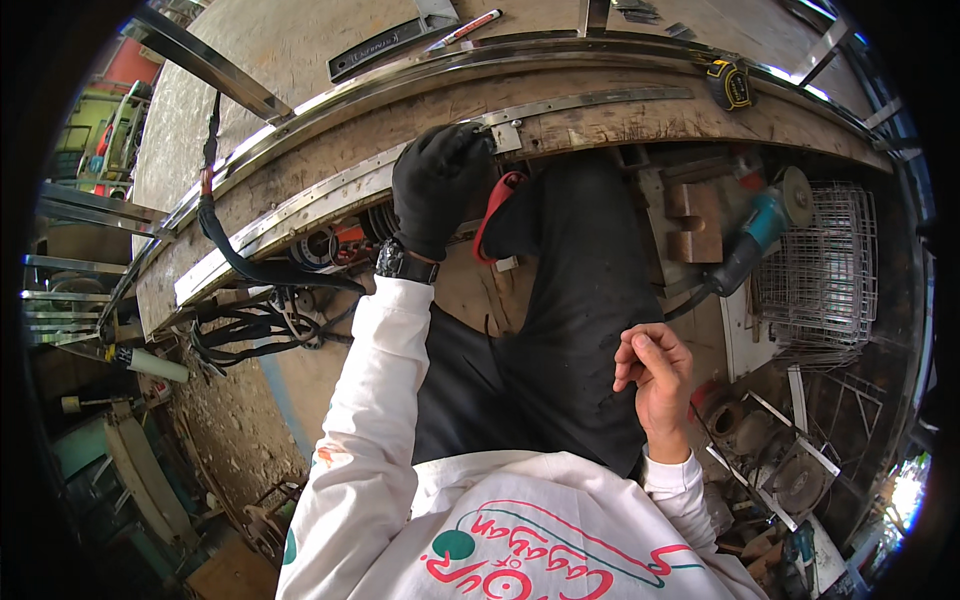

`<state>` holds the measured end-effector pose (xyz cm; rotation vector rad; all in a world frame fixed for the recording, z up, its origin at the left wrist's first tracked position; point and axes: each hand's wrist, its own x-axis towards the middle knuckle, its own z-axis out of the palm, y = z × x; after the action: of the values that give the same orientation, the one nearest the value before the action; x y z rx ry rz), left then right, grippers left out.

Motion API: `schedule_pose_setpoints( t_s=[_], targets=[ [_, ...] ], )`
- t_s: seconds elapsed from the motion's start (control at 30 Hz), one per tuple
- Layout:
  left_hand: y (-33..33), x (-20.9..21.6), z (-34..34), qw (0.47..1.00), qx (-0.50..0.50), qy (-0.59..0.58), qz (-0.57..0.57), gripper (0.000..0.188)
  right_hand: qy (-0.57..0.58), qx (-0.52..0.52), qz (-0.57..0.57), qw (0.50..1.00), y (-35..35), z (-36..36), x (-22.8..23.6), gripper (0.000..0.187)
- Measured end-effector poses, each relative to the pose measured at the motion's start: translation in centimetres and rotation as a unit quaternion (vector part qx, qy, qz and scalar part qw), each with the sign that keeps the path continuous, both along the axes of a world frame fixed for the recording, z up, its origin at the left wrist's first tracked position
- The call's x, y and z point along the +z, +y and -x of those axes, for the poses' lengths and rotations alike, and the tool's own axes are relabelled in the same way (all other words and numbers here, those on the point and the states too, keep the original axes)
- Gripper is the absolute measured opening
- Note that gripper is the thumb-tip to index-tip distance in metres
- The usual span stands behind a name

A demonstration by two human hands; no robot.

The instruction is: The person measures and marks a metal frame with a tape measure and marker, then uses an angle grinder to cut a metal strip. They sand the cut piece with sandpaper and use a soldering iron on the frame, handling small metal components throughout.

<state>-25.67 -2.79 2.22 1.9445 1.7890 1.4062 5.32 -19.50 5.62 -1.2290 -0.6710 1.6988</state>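
One gloved left hand [440,185] has its grip clamped on the metal strip [420,160]; the bare right hand [655,375] is loosely curled.

White long-sleeved shirt with a red and green printed design on the chest, ribbed cuffs, small reddish stains on the left sleeve. Left hand [440,185] in a black glove, dark chunky wristwatch [403,262] just below it. Right hand [655,375] ungloved. Dark trousers.
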Motion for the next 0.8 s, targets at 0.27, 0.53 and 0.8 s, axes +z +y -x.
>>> schedule_pose_setpoints(
  t_s=[0.27, 0.53, 0.8],
  targets=[
    [0.1, 3.1, -0.9, 0.991, 0.031, -0.065, -0.109, 0.019, 0.013, -0.015, 0.010, 1.000, 0.1, -0.3, -0.1, 0.018],
    [0.9, 0.1, 0.5, 0.990, -0.095, 0.084, -0.059, 0.025, 0.015, -0.024, 0.012, 1.000, 0.1, -0.2, 0.0, 0.018],
    [-1.2, 1.0, -2.3, 0.965, -0.062, -0.205, 0.151, 0.009, -0.118, 0.004, -0.043, 0.992, 2.3, 2.6, 2.0, 0.021]
  ],
)
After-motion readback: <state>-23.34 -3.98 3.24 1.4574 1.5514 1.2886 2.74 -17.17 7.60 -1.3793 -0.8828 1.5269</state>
